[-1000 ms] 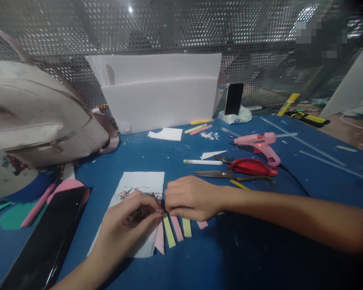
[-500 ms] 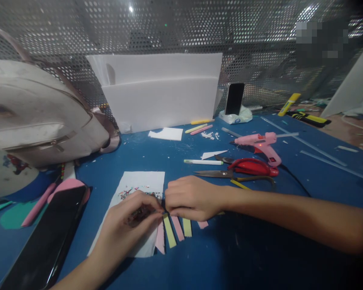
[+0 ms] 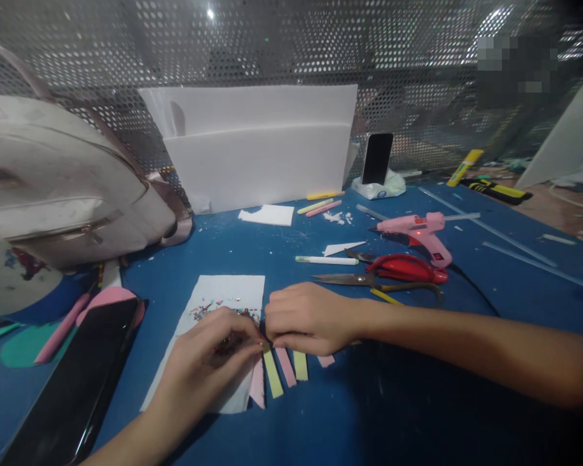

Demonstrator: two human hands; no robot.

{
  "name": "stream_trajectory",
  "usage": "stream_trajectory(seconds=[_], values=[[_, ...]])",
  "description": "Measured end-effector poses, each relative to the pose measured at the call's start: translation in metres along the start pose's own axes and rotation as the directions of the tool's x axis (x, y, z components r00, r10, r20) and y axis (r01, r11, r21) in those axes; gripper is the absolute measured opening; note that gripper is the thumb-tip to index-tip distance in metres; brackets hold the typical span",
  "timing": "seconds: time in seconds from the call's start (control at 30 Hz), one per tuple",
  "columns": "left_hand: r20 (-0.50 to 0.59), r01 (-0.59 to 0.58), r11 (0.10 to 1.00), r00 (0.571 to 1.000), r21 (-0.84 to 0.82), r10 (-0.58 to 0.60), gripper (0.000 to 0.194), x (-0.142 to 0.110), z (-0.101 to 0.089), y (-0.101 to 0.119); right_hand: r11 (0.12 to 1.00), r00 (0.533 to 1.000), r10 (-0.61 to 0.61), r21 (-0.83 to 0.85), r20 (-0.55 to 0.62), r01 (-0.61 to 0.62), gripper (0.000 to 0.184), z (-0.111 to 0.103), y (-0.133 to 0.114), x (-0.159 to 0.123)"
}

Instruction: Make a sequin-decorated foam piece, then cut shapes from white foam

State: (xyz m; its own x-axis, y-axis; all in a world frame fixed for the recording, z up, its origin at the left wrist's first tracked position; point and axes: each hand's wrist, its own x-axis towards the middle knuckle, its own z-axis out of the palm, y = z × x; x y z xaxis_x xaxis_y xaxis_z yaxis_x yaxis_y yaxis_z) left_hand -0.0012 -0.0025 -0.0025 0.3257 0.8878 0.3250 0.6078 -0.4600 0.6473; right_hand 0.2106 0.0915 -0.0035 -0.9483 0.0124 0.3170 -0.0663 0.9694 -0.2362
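My left hand (image 3: 208,356) rests over a white sheet of paper (image 3: 233,291), thumb and forefinger pinched together at the upper end of a yellow paper strip (image 3: 273,375). What lies between those fingertips is too small to make out. Curled and closed, my right hand (image 3: 311,320) sits right beside it, its fingertips nearly meeting the left ones and hiding whatever they hold. From under both hands fan out pink strips (image 3: 285,367) and another yellow strip (image 3: 300,366). Small dark and coloured bits (image 3: 206,310) are scattered on the sheet, partly behind my left hand.
Beyond my right arm lie scissors (image 3: 350,279), red-handled pliers (image 3: 403,267), a white pen (image 3: 326,260) and a pink glue gun (image 3: 418,230). A black phone (image 3: 78,382) and a pale backpack (image 3: 72,188) are on the left. White boards (image 3: 262,162) stand at the back.
My left fingertips have shifted very slightly at the top of the yellow strip. My right hand and the strips stay in place.
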Motion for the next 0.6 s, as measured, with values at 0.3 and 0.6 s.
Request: stream_trajectory(seconds=[0.3,0.6], values=[[0.009,-0.128,0.989,0.992,0.078,0.128,0.011,0.0025,0.0002,0.0025,0.999,1.0,0.0,0.044,-0.028,0.001,0.019,0.0022,0.0003,-0.0001],[0.007,-0.156,0.982,0.988,0.103,0.156,0.009,0.0035,0.0001,0.0038,0.994,0.998,0.012,0.11,-0.055,-0.005,0.016,0.0022,0.0006,-0.0004]])
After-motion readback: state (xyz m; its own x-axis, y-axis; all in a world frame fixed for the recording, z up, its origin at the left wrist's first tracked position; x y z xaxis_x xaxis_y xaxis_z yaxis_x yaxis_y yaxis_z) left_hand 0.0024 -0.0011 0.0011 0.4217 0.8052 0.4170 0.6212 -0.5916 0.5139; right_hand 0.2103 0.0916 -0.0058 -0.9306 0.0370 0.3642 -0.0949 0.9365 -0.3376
